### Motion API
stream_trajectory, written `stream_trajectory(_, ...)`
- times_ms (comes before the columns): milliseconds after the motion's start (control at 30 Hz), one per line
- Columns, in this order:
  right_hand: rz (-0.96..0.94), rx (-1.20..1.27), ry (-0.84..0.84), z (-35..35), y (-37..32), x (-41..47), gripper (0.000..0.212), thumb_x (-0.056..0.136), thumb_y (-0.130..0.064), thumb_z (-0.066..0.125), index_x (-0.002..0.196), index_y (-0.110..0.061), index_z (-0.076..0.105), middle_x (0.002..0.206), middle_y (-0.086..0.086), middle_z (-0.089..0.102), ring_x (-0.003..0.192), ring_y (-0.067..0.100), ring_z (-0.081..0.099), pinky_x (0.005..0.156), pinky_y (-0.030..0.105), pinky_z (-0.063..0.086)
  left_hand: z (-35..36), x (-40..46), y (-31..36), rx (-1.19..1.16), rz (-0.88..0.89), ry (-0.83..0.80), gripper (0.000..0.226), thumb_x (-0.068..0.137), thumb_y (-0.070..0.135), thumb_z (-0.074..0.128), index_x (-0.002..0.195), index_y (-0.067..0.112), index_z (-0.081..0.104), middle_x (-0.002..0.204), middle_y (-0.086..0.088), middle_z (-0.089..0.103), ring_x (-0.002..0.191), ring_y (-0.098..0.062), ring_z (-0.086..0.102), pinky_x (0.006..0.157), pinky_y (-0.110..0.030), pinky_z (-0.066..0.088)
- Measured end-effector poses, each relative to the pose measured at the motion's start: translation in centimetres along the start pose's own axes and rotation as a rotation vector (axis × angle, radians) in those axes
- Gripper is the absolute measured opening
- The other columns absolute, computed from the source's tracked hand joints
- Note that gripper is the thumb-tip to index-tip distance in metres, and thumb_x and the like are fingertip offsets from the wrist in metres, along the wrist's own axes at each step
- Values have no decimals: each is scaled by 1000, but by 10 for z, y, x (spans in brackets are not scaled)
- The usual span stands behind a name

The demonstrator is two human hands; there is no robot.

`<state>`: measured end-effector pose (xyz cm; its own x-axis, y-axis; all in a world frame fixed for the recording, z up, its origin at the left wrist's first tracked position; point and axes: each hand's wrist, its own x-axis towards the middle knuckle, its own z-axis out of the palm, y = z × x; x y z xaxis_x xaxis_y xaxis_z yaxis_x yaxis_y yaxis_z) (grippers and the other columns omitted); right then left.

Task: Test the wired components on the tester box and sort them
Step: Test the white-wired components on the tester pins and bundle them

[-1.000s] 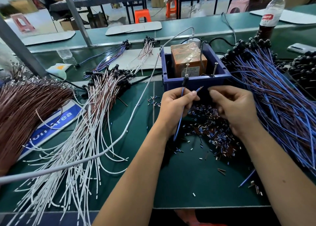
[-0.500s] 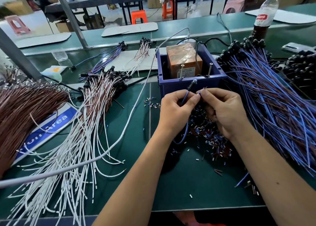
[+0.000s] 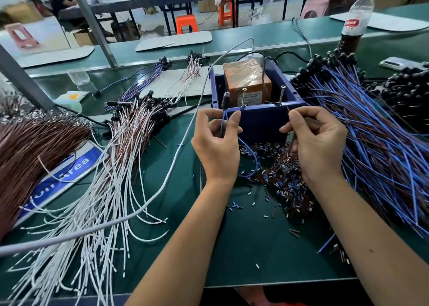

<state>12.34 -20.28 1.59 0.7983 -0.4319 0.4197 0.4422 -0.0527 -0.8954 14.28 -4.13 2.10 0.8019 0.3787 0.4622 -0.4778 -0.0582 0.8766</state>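
Testing one lead at the box [image 3: 260, 120], blue pile [image 3: 371, 131] to its right. Left hand [image 3: 218, 143] pinches the wire [image 3: 222, 122], right hand [image 3: 318, 141] pinches its other end. Best hold each bare tip steady on a screw [image 3: 282, 94], tips apart.

- Cola bottle [image 3: 356, 20] upright, far right.
- Phone [image 3: 401, 63] flat beside it.
- Orange stool [image 3: 186, 23] beyond the bench.
- Blue sign [image 3: 62, 178] under the wires, left.

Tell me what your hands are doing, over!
Left hand pinches blue wire. Right hand pinches its other lead at tester box. Nothing blocking.
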Motion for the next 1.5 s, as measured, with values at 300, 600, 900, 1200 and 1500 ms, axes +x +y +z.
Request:
stream_trajectory(300, -217, -331, 66, 2, 0, -3, 24, 104, -14, 55, 117, -17, 75, 89, -10, 74, 78, 8, 68, 71, 21, 55, -2, 0, 1, 34, 5, 68, 13, 92, 9, 63, 80, 15, 67, 71, -6, 69, 68, -29, 62, 68, -35, 50)
stream_trajectory(600, -264, -359, 70, 7, 2, -5, 27, 102, -19, 62, 126, -13, 74, 96, 3, 76, 77, 8, 71, 74, 39, 62, 0, -9, 4, 75, 143, -235, 19, 97, 21, 69, 81, 12, 64, 64, 4, 59, 54, -12, 49, 51, -29, 42)
stream_trajectory(900, -254, -384, 40, 11, -3, -11, 43, 84, 8, 58, 119, -11, 74, 85, 2, 71, 76, 18, 69, 72, 45, 58, 15, -26, 2, 142, 341, -464, 9, 88, 10, 80, 84, 9, 72, 74, 14, 59, 65, 2, 53, 62, -17, 40)
stream_trajectory(1200, -303, -402, 168, 13, -3, -11, 13, 101, -20, 66, 101, -13, 77, 79, -2, 73, 68, 16, 71, 62, 44, 59, 7, -12, 4, 15, 171, 18, 6, 95, 13, 73, 94, 16, 68, 79, -3, 70, 68, -21, 67, 62, -37, 57)
stream_trajectory(1500, -340, -441, 256, 16, -6, -8, 19, 102, -20, 65, 104, -8, 80, 86, -2, 76, 74, 10, 71, 67, 29, 60, 6, 0, -2, -29, 51, 72, 10, 93, 8, 75, 88, 0, 76, 73, 2, 70, 66, -5, 61, 65, -18, 49)
